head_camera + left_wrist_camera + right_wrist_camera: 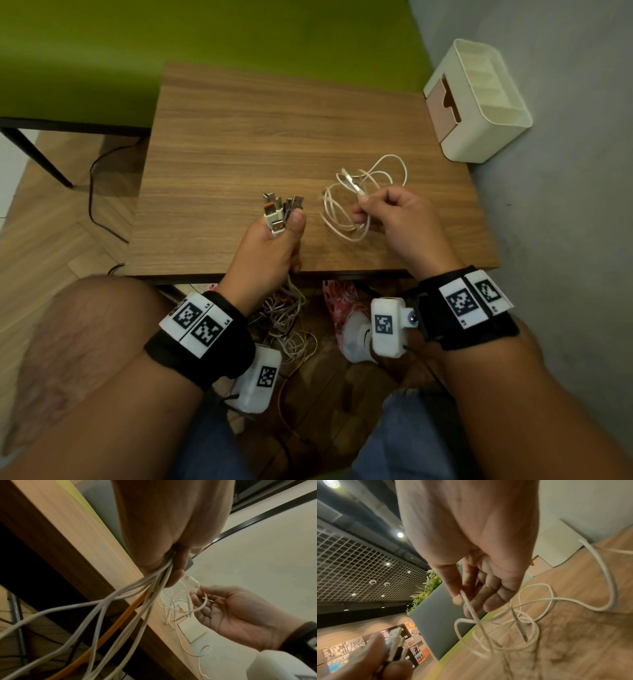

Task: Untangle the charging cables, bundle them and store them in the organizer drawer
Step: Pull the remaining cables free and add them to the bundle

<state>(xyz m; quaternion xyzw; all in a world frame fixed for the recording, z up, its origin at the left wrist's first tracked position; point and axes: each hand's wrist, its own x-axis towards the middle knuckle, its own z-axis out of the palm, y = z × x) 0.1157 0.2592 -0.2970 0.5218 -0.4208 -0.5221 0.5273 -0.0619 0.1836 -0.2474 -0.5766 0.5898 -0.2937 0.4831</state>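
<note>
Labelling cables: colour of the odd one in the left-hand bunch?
Orange cable, among white ones; left wrist view shows it best.

The table (274, 137) is wood-grain laminate, matt, with fine lengthwise streaks. At two o'clock on it, the organizer (479, 113) is smooth cream plastic with a faint sheen, its drawer (445, 106) front a matt tan. The loose cable (346, 219) at centre right has a smooth white rubbery jacket, slightly glossy. The plugs (282, 209) at centre show bright bare metal shells on white and grey plastic bodies. At six o'clock the wrist bands (219, 356) are black matt cloth carrying smooth white plastic blocks. The floor (51, 240) at nine o'clock looks like matt herringbone wood
</note>
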